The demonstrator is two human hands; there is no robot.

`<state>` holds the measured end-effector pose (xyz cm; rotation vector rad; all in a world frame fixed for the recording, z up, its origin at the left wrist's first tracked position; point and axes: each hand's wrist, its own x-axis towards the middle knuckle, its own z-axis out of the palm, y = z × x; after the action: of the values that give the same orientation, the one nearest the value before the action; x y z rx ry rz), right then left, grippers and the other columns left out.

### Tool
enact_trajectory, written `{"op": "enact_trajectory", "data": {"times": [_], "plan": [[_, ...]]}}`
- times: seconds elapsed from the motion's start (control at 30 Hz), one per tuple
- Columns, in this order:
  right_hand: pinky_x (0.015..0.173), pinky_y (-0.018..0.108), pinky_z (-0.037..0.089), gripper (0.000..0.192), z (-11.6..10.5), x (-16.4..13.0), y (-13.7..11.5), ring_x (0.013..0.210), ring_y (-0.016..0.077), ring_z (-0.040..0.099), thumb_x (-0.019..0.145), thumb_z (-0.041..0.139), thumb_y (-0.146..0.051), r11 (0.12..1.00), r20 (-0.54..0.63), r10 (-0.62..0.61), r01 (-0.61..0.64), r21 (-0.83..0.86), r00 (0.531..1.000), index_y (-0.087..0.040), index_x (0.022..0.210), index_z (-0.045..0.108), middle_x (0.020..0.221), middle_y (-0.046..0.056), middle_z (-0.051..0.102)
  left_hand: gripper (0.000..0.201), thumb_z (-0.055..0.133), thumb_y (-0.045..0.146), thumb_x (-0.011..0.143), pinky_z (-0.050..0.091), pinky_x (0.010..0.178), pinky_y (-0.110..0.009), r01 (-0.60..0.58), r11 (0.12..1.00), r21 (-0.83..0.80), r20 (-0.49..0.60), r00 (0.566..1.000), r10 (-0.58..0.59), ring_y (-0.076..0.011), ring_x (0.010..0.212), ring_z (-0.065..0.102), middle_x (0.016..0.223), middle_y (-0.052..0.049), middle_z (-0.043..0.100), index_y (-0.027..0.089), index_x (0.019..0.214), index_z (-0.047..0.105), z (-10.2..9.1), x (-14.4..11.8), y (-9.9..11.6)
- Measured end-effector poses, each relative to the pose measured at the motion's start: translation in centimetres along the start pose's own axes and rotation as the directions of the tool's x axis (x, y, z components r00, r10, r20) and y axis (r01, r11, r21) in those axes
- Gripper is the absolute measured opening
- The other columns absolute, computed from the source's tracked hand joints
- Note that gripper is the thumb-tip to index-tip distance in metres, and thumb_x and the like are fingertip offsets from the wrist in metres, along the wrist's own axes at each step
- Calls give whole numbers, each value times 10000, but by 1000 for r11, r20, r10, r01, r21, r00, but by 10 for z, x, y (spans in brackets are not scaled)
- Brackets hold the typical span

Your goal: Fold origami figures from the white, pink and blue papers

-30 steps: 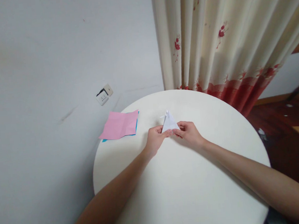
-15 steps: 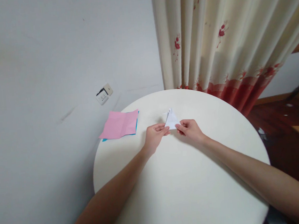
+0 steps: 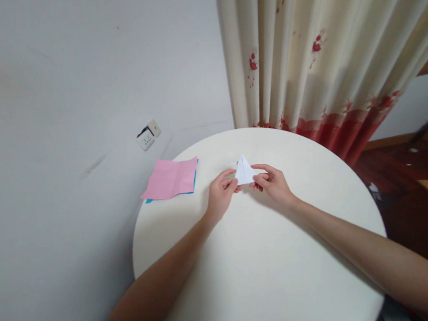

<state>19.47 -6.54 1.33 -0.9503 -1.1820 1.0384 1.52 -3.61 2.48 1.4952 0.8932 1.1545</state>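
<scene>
**White paper [image 3: 244,172] held by both lower corners**

Folded to a triangle, tip pointing away. Left grip [image 3: 220,192] on left corner, right grip [image 3: 273,181] on right, thumbs uppermost. Counter [image 3: 275,260]: round, white. To the left, pink sheet [image 3: 170,179] lying over blue sheet [image 3: 149,201]. Socket [image 3: 146,140] on wall [image 3: 78,67]; red-patterned curtain [image 3: 314,62] beyond counter.

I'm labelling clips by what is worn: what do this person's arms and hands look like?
The bare, ungloved left hand and bare, ungloved right hand show no watch or bracelet. The slim, tapering left arm and right arm have no sleeve, cable or marking in view. A thin ring would be too small to tell.
</scene>
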Motion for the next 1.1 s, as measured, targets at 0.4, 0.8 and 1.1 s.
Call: {"op": "enact_trajectory", "data": {"times": [0.4,0.8,1.1], "plan": [[408,212,397,344,-1,-2,-8,436,128,595,798,658,-463,999,29,11,-10,-37,1000,-197,992,558,596,-17,680,343,683,401,805,515,665,-241,-29,999,-31,29,999,30,-145,675,676,725,-4,688,181,1037,557,-1,-1,3],[464,254,431,337,1,-8,-10,484,145,604,866,621,-454,992,66,-101,105,-67,993,-171,1048,651,582,-3,652,228,636,343,829,572,665,-284,-59,996,-66,54,997,63,-156,721,668,872,-57,693,146,913,714,0,-5,7],[498,263,443,297,1,-9,-7,499,134,578,875,591,-440,988,79,-79,89,-125,994,-166,909,702,589,25,670,254,750,370,746,515,608,-252,-45,999,-20,-6,999,45,-131,620,624,729,-13,659,158,842,649,5,-5,6]]}}
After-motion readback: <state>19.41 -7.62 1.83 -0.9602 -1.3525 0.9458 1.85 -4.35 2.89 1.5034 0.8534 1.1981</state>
